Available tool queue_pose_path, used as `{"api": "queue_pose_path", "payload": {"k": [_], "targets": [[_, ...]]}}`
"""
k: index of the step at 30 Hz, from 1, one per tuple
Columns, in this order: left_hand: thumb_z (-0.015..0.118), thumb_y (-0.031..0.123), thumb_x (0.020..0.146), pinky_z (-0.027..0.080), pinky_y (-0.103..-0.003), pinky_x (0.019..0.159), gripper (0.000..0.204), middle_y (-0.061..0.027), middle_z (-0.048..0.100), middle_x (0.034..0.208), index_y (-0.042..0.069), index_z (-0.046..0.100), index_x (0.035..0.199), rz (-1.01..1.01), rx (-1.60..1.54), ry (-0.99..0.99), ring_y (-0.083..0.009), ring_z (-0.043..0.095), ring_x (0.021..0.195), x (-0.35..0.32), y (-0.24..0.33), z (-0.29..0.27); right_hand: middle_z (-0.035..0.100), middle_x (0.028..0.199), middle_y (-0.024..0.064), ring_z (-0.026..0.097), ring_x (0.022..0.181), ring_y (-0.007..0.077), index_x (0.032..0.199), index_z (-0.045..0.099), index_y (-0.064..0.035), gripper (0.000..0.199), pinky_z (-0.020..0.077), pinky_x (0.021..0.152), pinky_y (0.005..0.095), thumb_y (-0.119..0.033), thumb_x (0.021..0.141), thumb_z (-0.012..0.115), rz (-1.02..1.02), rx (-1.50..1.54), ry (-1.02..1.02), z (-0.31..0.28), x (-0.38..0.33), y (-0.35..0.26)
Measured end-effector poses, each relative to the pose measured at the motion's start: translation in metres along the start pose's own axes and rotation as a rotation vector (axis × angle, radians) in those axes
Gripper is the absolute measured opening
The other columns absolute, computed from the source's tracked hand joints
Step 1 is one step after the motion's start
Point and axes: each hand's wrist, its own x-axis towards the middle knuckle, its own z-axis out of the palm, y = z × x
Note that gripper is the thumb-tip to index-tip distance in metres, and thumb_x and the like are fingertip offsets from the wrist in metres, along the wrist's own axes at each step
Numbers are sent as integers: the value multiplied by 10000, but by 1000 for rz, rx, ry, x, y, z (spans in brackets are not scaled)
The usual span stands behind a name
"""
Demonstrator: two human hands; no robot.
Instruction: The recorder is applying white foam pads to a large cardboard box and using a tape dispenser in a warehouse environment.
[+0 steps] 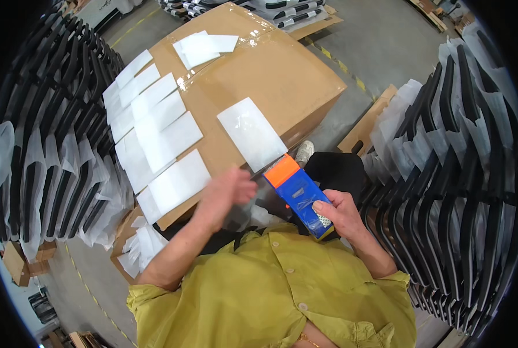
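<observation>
My right hand (341,213) is wrapped round a blue tape dispenser (305,200) with an orange, toothed end, thumb on top. That end points up and left, at the lower corner of a single white foam sheet (251,130). The sheet lies on a large brown cardboard box (276,69); whether the dispenser touches it, I cannot tell. My left hand (227,194) is over the box's near edge, left of the dispenser, its fingers bent and smeared by motion. Several white foam sheets (175,136) overlap in rows along the box's left side.
A small pile of white sheets (201,48) is on the box's far part. Stacked black curved frames with white wrapping stand at left (62,116) and right (468,168). White scraps (146,246) sit low at left. Flat cardboard (366,119) leans right of the box.
</observation>
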Motion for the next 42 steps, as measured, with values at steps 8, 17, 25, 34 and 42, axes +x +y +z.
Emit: {"api": "queue_pose_path", "payload": {"k": [8, 17, 25, 34, 42], "targets": [[595, 318, 799, 474, -294, 750, 407, -81, 585, 952, 14, 503, 1053, -36, -481, -46, -193, 576, 836, 46, -17, 51, 599, 739, 40, 518, 649, 61, 865, 586, 38, 304, 421, 584, 199, -252, 786, 626, 39, 10, -50, -6, -16, -2], [619, 196, 791, 529, -277, 586, 300, -118, 592, 921, 14, 511, 1004, 129, -536, 64, -224, 623, 748, 57, 32, 45, 598, 754, 29, 505, 678, 52, 871, 587, 29, 261, 407, 608, 194, -214, 783, 618, -136, -56, 2, -14, -37, 0], [571, 97, 648, 465, -288, 474, 153, -23, 587, 669, 80, 597, 798, 1641, 844, 92, -165, 586, 579, 12, 10, 93, 611, 761, 39, 559, 625, 88, 841, 615, -7, 219, 446, 562, 231, -219, 819, 563, -341, -261, 70, -18, -12, 9], [621, 109, 643, 493, -314, 636, 417, -87, 601, 878, 54, 535, 1047, 1481, 1128, 318, -237, 595, 754, -10, 99, 24, 620, 797, 57, 592, 671, 115, 887, 599, 22, 265, 474, 630, 245, -231, 839, 536, 119, 295, 190, -44, 15, 48], [527, 231, 784, 410, -358, 726, 344, -107, 524, 821, 71, 462, 1081, 982, 1710, 1158, -264, 519, 797, 109, 230, -160, 617, 772, 89, 591, 621, 160, 854, 586, 38, 259, 482, 595, 291, -216, 820, 557, 275, 333, 262, -50, 28, 53]]}}
